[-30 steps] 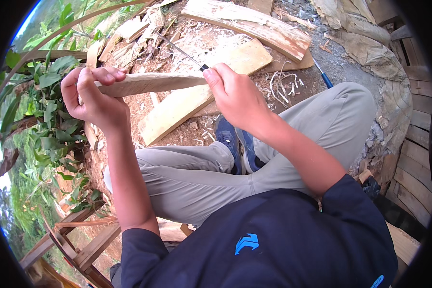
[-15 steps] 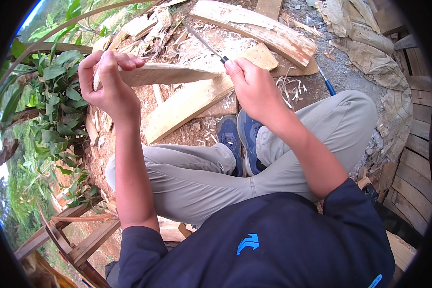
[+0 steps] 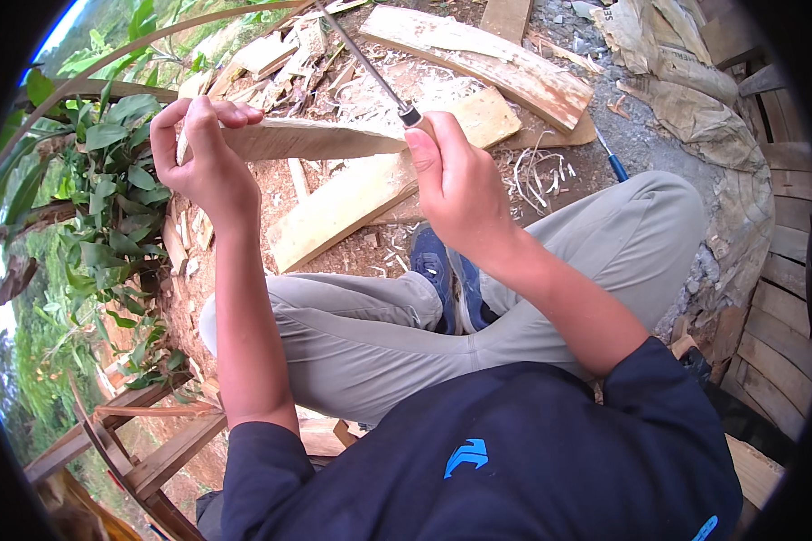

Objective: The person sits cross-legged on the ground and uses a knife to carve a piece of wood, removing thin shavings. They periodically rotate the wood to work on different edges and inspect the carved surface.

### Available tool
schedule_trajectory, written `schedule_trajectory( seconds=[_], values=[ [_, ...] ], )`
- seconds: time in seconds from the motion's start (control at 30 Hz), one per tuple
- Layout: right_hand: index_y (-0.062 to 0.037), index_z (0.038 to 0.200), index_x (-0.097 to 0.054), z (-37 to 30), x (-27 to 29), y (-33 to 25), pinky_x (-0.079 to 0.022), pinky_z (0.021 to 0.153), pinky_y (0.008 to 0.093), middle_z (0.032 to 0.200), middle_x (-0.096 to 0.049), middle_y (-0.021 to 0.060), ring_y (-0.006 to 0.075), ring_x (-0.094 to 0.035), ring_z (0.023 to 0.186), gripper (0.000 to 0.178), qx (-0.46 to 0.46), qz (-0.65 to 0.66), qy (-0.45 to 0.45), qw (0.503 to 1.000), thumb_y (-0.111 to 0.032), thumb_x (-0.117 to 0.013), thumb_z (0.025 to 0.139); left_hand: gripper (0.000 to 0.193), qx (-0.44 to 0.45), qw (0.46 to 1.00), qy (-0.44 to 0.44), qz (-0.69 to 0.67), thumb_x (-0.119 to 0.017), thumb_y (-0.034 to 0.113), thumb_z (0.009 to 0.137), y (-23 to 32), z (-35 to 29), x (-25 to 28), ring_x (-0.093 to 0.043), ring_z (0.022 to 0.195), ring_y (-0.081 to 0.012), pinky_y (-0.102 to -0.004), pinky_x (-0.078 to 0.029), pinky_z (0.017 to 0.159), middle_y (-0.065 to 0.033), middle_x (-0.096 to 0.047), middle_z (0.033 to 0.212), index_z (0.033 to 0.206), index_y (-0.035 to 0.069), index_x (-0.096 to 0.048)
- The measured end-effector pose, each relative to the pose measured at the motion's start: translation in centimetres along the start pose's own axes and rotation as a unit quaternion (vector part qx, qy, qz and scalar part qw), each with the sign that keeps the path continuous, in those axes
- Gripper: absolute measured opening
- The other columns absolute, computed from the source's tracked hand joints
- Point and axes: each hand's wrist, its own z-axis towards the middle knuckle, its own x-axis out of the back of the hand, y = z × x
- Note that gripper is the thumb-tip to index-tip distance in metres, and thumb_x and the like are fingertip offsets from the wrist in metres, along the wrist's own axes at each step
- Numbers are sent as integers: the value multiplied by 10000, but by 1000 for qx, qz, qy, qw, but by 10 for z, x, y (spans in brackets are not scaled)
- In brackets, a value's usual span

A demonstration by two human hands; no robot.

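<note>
My left hand (image 3: 203, 158) is closed round the left end of a carved piece of wood (image 3: 316, 141), a thin, pale strip held up level in front of me. In my right hand (image 3: 467, 185) is a knife-like tool (image 3: 374, 72) with a long, narrow metal blade and a dark collar; the blade points away and to the left. The handle is mostly hidden inside my fist. The right hand is by the wood's right end, and whether the two touch I cannot tell.
Below the held wood lies a light plank (image 3: 352, 212). Farther off is a rough, bark-streaked slab (image 3: 487, 61) among shavings. A blue-handled tool (image 3: 618, 168) lies beyond my right knee. Leafy plants (image 3: 108, 207) border the left; crumpled sacking (image 3: 695, 108) lies at the right.
My right hand has turned and come slightly nearer and left, and the blade is swung up, reaching farther toward the top edge. The left hand and the wood have hardly moved.
</note>
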Motion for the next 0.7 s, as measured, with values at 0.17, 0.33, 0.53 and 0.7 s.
schedule_trajectory(
  seconds=[0.17, 0.33, 0.53, 0.7],
  values=[
    [-21, 1022, -550, 5, -14, 28, -518, 626, 528, 724, -660, 231, 447, -668, 722, 304, -62, -193, -158, 966, -314, -470, 1034, 59, -1, 1000, -18, 0, -537, 55, 960, 2, -1, -2, -595, 651, -212, -400, -570, 667, -94, -555, 686, 959, 0, -517],
    [-40, 1034, -563, 21, 15, 1, -476, 595, 513, 720, -655, 222, 446, -654, 701, 259, -8, 57, 34, 998, -284, -475, 1038, 102, 1, 999, -14, -43, -601, 73, 975, 0, 2, -2, -625, 628, -167, -335, -570, 651, -87, -592, 670, 925, 9, -539],
    [-38, 1033, -544, 9, -18, 37, -464, 631, 547, 733, -633, 263, 472, -648, 792, 311, -50, -178, -181, 966, -327, -430, 1048, 160, -17, 999, 46, 15, -626, 120, 966, 3, 2, -4, -626, 639, -167, -343, -568, 659, -91, -619, 723, 873, 6, -563],
    [-28, 1081, -556, 19, -2, 17, -454, 570, 427, 686, -608, 214, 355, -601, 603, 325, -61, -5, -78, 995, -333, -447, 1053, 219, -95, 986, 88, 109, -718, 207, 945, -8, 0, 10, -499, 749, -52, -209, -407, 685, 15, -574, 781, 864, 44, -597]
  ],
)
